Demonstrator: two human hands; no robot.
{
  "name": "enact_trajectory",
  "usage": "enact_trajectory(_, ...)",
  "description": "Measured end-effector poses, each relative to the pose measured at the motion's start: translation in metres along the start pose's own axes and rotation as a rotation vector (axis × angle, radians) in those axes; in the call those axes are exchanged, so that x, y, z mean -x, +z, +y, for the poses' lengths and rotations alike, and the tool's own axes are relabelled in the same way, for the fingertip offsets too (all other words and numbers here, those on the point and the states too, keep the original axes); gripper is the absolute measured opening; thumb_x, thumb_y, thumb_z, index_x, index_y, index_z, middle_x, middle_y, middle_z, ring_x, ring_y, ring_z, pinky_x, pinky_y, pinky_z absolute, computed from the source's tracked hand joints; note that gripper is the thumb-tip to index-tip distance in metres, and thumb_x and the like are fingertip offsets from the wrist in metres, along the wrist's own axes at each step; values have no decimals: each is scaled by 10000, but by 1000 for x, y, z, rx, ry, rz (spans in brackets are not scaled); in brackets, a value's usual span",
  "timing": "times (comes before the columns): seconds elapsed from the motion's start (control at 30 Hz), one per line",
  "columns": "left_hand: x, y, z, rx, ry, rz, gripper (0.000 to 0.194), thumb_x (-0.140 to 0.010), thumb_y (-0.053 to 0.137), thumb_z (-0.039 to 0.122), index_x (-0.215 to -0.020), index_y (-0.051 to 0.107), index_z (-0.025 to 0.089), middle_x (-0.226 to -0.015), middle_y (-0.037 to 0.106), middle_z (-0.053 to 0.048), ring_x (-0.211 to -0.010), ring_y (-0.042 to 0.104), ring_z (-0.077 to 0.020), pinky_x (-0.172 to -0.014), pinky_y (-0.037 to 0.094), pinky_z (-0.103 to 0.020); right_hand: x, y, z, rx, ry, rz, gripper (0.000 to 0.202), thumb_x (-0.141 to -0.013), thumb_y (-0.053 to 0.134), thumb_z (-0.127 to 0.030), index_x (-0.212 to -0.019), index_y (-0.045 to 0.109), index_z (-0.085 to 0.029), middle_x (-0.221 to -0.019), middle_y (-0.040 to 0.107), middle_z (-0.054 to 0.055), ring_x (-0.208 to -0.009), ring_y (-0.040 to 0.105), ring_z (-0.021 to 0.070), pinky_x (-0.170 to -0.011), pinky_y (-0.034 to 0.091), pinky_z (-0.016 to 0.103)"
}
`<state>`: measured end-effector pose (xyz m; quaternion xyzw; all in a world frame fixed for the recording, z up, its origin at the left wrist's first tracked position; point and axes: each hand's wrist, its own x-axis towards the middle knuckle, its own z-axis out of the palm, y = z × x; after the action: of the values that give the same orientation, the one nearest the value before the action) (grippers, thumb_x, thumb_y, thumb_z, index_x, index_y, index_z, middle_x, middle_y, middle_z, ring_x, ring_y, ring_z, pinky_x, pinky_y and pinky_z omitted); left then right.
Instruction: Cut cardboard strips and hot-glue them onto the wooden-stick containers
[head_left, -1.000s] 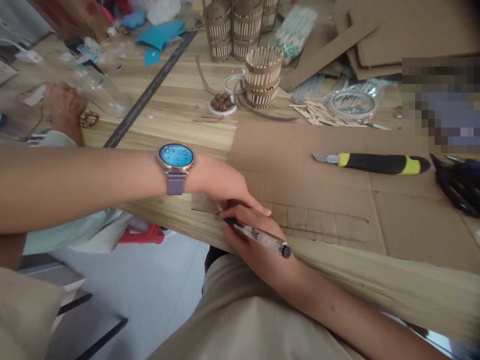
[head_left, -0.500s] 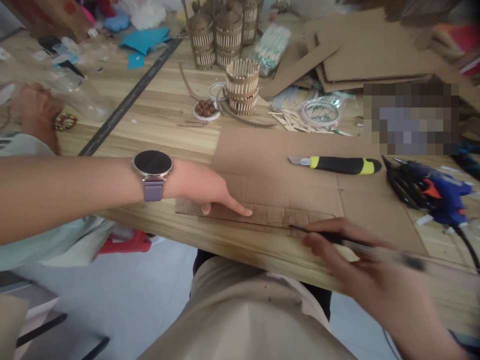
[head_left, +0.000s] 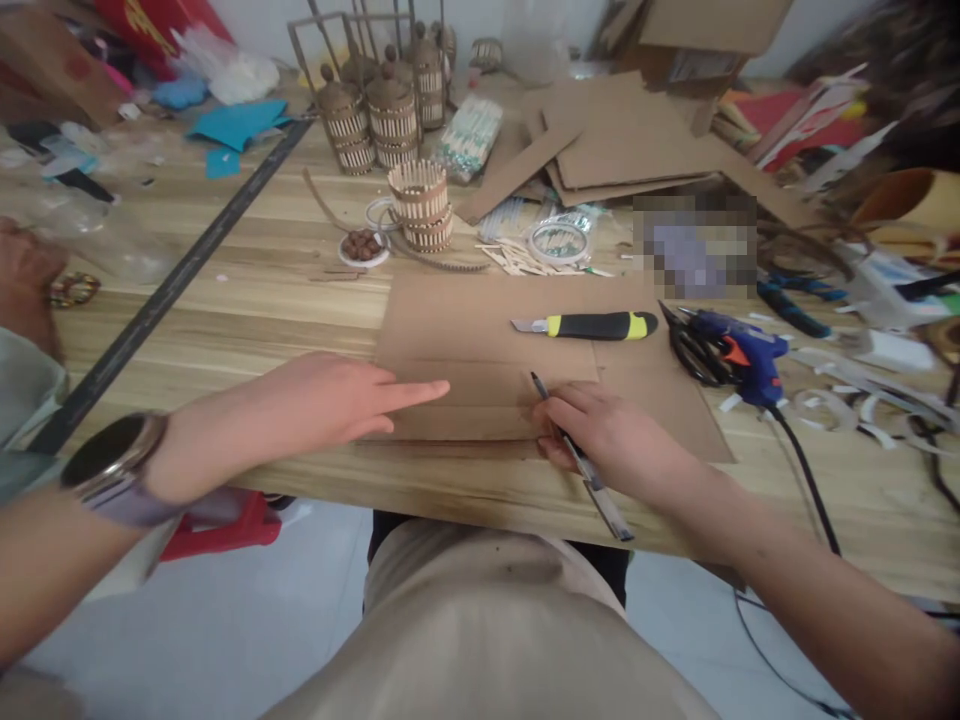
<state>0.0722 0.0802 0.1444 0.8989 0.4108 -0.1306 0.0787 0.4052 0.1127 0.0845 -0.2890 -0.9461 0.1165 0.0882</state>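
Observation:
My left hand (head_left: 330,405) points across the near left part of a brown cardboard sheet (head_left: 465,315), its index finger stretched out and nothing held. A watch circles that wrist. My right hand (head_left: 607,425) is closed round a black-tipped pen (head_left: 596,490), at the sheet's near edge; the tip points away from me, over the cardboard. Crosswise creases show on the sheet. Lying on its far part is a black and yellow utility knife (head_left: 592,326), blade out to the left.
A blue glue gun (head_left: 750,355) with its cord lies right of the cardboard. Beyond it stand a stick-walled basket (head_left: 421,205), a dish of brown balls (head_left: 364,247) and stacked cardboard (head_left: 622,140). A long dark ruler (head_left: 187,270) runs along the left, near another person's hand (head_left: 26,260).
My view has shifted. My left hand has drawn back leftward from the marked strip. The pen's tip, earlier at the drawn line, now points away from me, and my right hand is turned differently.

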Motion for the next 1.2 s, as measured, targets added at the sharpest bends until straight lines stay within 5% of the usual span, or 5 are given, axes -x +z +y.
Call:
enact_trajectory(0.27, 34, 42, 51, 93, -44, 478, 360, -1066, 384, 312, -1257, 679, 232, -838, 731, -35, -702, 672, -167, -653, 515, -273, -7, 0, 17, 194, -37, 106, 246, -959, 467, -134, -925, 706, -182, -762, 665, 55, -713, 598, 205, -655, 419, 307)
enact_trajectory(0.43, 11, 67, 83, 224, -97, 574, 431, -1079, 329, 330, -1096, 745, 220, -814, 756, -38, -687, 710, -161, -629, 567, -263, -15, -26, 36, 253, 79, 243, 224, -982, 466, -158, -977, 690, -166, -834, 680, 72, -776, 613, 206, -670, 415, 294)
enact_trajectory(0.73, -32, 74, 83, 174, 21, 795, 439, -1086, 303, 274, -991, 717, 164, -684, 706, -13, -549, 658, -144, -504, 510, -257, -60, -58, 125, 402, 258, 259, 240, -951, 474, -166, -1019, 705, -170, -914, 715, 113, -882, 624, 248, -799, 424, 336)
enact_trajectory(0.9, -48, 83, 81, 193, 32, 851, 378, -1076, 317, 239, -1010, 682, 168, -672, 692, -9, -541, 641, -148, -498, 482, -258, -66, -59, 132, 431, 361, 135, 306, -933, 570, -241, -1206, 668, -142, -1061, 750, 147, -1052, 654, 264, -952, 412, 347)
enact_trajectory(1.2, -60, 85, 67, 207, 122, 694, 235, -984, 563, 356, -1094, 662, 173, -833, 718, -43, -701, 656, -189, -597, 547, -291, -87, -62, 125, 423, 628, -11, 347, -981, 508, -314, -1231, 632, -108, -925, 758, 189, -839, 715, 310, -716, 464, 357)
